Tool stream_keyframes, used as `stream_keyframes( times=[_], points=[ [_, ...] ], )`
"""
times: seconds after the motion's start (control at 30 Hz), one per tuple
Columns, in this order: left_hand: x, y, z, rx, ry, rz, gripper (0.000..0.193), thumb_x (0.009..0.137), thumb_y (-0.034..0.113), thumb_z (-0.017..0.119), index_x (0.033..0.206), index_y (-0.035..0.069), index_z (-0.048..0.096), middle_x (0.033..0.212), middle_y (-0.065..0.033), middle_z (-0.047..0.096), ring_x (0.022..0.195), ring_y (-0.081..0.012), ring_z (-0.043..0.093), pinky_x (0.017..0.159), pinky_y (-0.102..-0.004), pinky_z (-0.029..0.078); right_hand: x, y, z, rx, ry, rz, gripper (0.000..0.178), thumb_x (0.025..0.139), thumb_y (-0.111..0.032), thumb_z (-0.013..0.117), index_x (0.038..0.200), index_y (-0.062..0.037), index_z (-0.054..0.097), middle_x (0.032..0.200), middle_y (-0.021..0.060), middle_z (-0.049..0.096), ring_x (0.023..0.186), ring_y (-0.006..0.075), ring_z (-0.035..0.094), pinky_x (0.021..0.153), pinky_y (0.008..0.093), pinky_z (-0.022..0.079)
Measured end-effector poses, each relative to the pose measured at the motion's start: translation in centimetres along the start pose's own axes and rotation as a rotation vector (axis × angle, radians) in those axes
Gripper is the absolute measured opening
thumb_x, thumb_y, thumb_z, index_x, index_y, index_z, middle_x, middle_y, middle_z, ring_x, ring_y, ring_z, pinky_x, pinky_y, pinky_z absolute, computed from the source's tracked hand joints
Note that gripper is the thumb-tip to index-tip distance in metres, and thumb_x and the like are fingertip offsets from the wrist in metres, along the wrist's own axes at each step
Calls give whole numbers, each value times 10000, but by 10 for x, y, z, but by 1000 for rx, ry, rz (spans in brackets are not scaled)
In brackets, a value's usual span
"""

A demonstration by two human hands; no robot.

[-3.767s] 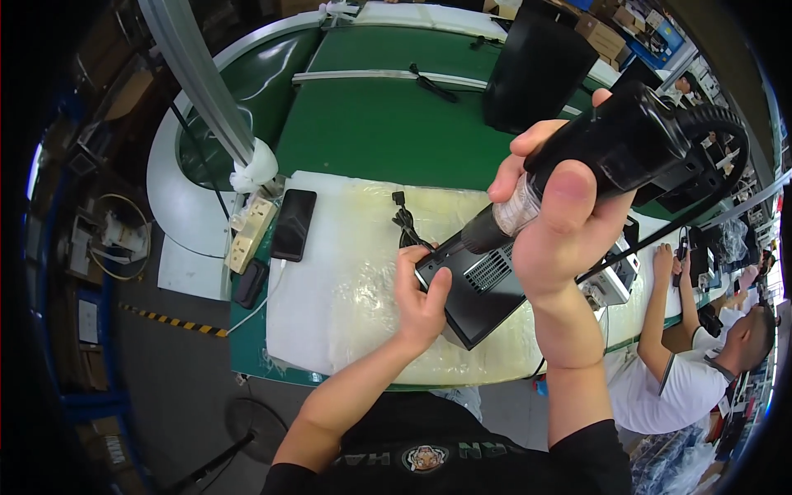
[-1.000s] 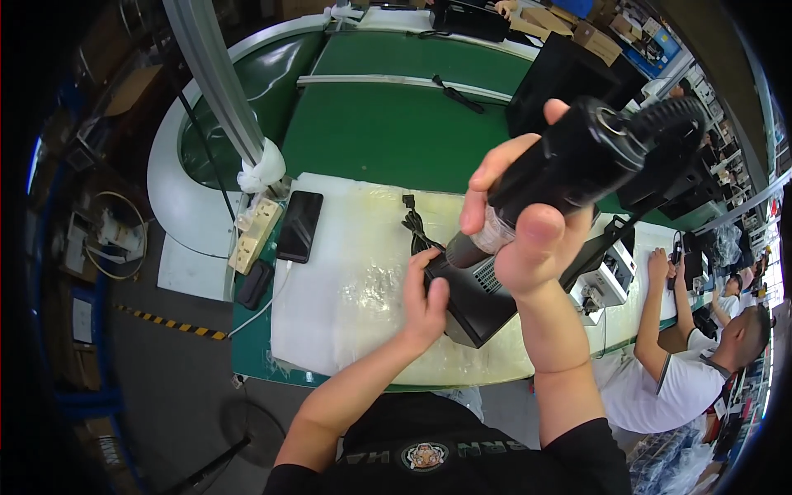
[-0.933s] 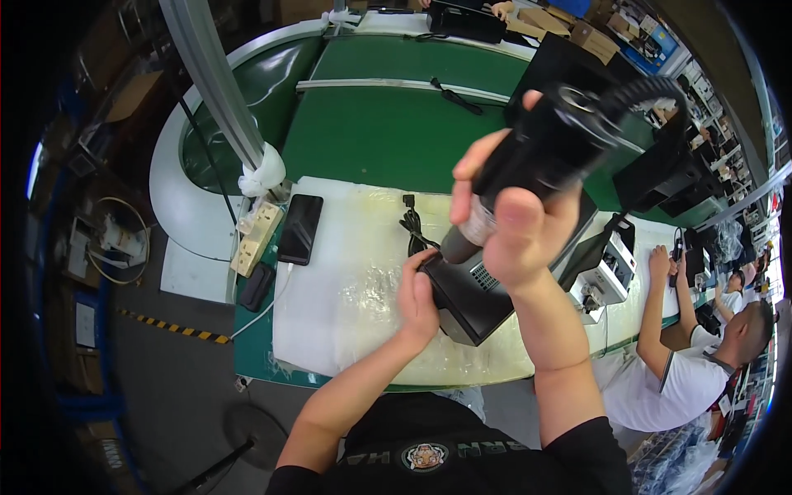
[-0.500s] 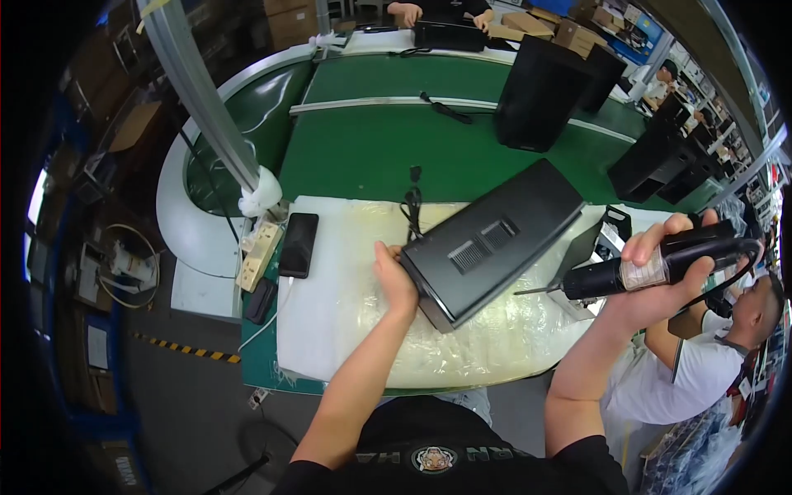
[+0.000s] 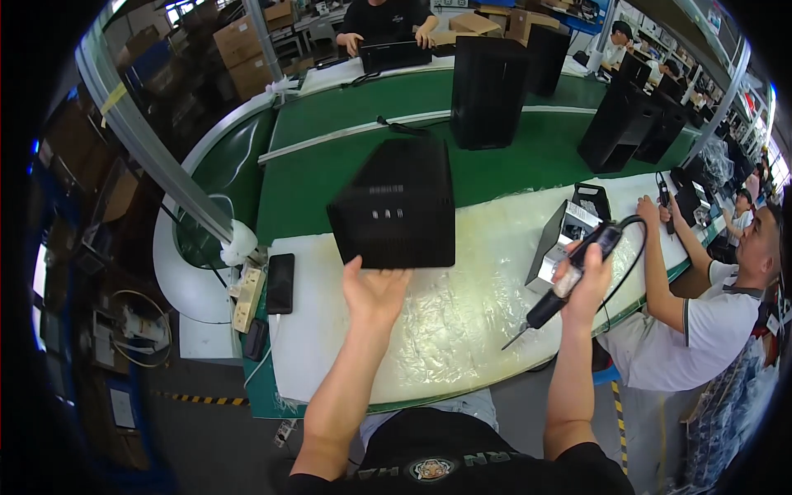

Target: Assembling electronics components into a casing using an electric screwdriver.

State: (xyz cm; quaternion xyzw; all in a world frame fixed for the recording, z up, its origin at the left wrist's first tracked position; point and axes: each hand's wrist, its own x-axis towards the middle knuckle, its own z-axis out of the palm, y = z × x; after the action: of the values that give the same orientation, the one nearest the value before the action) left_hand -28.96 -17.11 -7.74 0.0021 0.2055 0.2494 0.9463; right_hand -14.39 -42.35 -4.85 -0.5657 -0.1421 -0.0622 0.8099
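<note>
A black box-shaped case [image 5: 392, 210] with a small row of light marks on its face is tilted up over the left of the padded work surface. My left hand [image 5: 375, 289] supports its lower edge, thumb in front and the other fingers partly hidden beneath. In my right hand [image 5: 587, 285] is a black electric screwdriver [image 5: 544, 310], its thin bit pointing down and left above the padding. Behind that hand stands a silver-and-black metal unit [image 5: 551, 243] with a black handle-like frame. The screwdriver's cable loops to the right.
White padding [image 5: 445, 346] covers the bench. A black phone [image 5: 280, 283] and power strip [image 5: 247, 299] lie at its left. Tall black cabinets [image 5: 487, 95] stand on the green belt [image 5: 330, 177]. Co-workers sit at right [image 5: 701, 322] and across the belt [image 5: 388, 25].
The black case has moved left and away from me, turning to show another face. My right hand has lowered leftward, and the screwdriver bit now points downward.
</note>
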Motion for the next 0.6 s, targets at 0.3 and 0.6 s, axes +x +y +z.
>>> stream_keyframes(
  times=[0.3, 0.6],
  points=[
    [72, -2, 120, 42, -355, 88, 817, 798, 165, 447, 1429, -110, 8, 1544, -205, -7, 1444, -325, -16, 1173, -451, 3, -20, 50, -1, -123, -163, 269, 263, 943, -251, 541, 1039, -40, 416, 805, 108, 583, 450, 167, 542, 395, 286, 435],
    [153, 4, 185, 169, -419, 77, 816, 824, 152, 421, 1448, -70, -57, 1557, -186, -59, 1445, -333, 16, 1169, -476, 123, -29, 75, -8, -354, -299, 520, 314, 917, -251, 590, 1091, -43, 431, 788, 74, 593, 472, 139, 538, 423, 282, 438]
  ],
)
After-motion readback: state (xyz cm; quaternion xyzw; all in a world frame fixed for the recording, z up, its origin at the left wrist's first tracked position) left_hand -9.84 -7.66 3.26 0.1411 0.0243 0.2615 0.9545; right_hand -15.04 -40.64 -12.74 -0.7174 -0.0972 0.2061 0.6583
